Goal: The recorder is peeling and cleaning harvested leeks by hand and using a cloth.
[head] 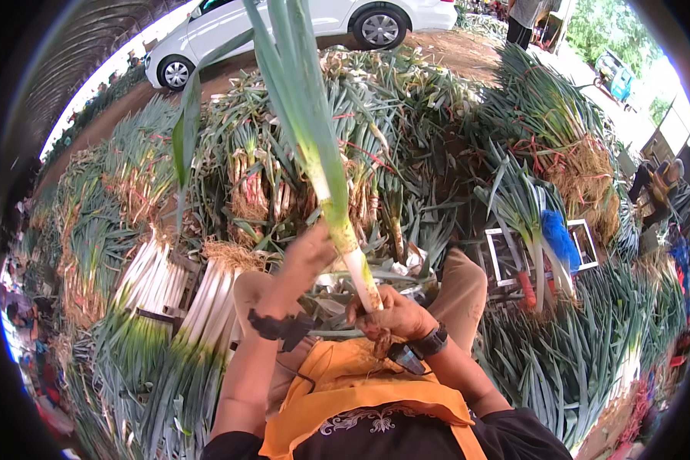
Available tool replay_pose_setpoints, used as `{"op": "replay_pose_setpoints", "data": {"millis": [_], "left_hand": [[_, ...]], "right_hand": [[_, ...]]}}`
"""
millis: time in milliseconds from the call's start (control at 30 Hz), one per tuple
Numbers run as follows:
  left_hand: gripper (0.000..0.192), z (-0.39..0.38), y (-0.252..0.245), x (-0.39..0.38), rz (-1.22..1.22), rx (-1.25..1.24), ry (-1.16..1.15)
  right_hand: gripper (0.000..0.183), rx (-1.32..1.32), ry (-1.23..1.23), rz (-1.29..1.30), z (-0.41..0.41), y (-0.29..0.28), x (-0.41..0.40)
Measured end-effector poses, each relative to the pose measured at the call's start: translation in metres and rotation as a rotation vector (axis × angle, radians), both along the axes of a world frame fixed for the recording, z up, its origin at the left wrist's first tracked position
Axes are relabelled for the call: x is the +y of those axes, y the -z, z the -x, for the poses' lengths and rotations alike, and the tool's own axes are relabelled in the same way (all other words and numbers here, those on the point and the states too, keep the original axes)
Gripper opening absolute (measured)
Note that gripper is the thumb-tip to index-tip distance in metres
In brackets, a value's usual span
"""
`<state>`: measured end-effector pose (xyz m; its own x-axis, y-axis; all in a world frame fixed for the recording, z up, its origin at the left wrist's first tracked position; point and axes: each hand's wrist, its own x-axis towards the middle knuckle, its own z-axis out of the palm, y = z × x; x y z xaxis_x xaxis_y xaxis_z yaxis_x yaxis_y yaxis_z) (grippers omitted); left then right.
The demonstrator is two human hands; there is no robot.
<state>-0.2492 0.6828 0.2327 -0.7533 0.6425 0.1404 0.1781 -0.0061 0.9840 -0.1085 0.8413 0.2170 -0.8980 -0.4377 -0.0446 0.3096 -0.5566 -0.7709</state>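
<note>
A large green onion, with a white shank and long green leaves, stands tilted before my chest, its leaves reaching the top of the view. My right hand grips it near the root end, where brown roots stick out below the fingers. Motion blurs my left hand, which is beside the middle of the shank. Whether its fingers close on the stalk cannot be made out. Both wrists wear dark straps. Trimmed leaves and peelings lie between my knees.
Cleaned green onions lie at my left. More are heaped at my right, near a white metal frame and blue netting. Tied, unpeeled bundles spread ahead. Beyond stand a white car and a person.
</note>
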Motion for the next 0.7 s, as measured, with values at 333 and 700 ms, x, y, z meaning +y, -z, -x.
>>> {"op": "replay_pose_setpoints", "data": {"millis": [333,700], "left_hand": [[0.011,-0.014,-0.047,-0.007,0.014,0.466,-0.15],[0.02,-0.075,-0.017,-0.018,0.165,0.592,0.284]], "right_hand": [[0.017,-0.199,-0.032,0.092,-0.001,0.022,-0.017],[0.019,-0.097,0.33,-0.216,0.024,0.028,0.008]]}}
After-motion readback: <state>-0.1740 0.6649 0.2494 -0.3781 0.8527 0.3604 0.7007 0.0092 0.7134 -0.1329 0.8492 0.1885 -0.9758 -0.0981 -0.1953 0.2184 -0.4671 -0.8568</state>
